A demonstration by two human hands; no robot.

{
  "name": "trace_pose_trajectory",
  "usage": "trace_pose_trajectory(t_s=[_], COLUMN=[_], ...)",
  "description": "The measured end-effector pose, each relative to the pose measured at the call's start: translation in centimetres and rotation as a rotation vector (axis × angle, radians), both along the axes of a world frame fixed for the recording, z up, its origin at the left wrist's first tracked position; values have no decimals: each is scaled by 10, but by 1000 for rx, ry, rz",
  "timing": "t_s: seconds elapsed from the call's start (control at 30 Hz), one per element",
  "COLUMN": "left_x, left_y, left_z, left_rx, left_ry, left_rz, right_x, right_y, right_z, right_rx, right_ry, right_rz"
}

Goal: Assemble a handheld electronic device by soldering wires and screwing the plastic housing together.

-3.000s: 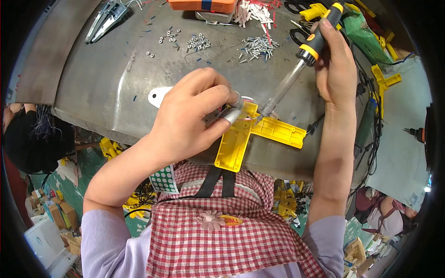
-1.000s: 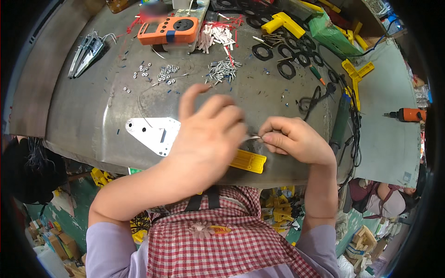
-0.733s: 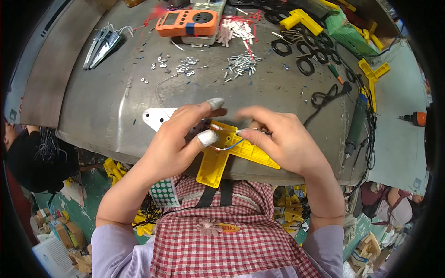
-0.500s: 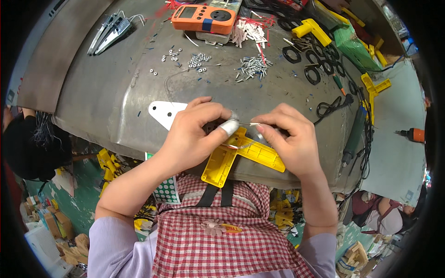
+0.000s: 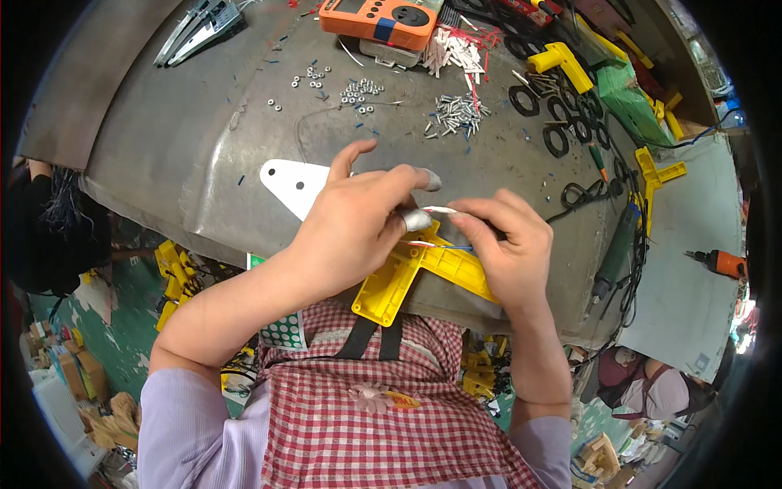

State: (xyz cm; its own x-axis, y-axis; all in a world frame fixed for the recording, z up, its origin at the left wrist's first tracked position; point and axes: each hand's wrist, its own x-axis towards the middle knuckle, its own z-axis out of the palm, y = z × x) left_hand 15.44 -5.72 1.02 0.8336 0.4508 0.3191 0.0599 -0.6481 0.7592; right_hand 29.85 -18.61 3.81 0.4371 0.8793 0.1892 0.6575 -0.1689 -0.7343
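Since half a second ago, the left thumb and the covered finger above it have drawn apart, and an uncovered finger of that hand has lifted higher.

Head view: on the grey metal bench [image 5: 187, 147], a yellow T-shaped plastic housing half [image 5: 381, 289] lies beneath the hands. Its lower arm reaches the bench's front edge, close by the checked apron [image 5: 366, 432]; I cannot tell if it overhangs. A white perforated plate [image 5: 285, 189] lies left of the housing, partly hidden by the left hand [image 5: 350, 224]. Bare metal stretches from that plate to the bench's left edge, and a shorter strip runs between the hands and the screw pile [image 5: 458, 116] toward the back. Near the right edge rests a dark green rod-shaped tool [image 5: 617, 253].

The left forearm slants in across the front edge with its elbow out. The thumb wears a pale finger cover [image 5: 415, 220]; whether the hidden fingers grip anything, I cannot tell. The right forearm rises steeply, and the right hand [image 5: 513, 244] is closed at thumb and fingers on a thin white strand [image 5: 442, 209]. Below that, a blue wire [image 5: 461, 247] crosses over the housing to the right hand.
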Motion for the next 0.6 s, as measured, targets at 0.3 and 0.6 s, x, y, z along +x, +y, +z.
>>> trace_pose_trajectory(t_s=[0.3, 0.6], left_x=[6, -2], left_y=[12, -13], left_z=[-4, -3], left_rx=[340, 357], left_ry=[-56, -51], left_rz=[-27, 45], right_x=[15, 10], right_y=[-8, -6], right_z=[9, -4], right_rx=[-161, -14], right_ry=[186, -121], right_rz=[80, 289])
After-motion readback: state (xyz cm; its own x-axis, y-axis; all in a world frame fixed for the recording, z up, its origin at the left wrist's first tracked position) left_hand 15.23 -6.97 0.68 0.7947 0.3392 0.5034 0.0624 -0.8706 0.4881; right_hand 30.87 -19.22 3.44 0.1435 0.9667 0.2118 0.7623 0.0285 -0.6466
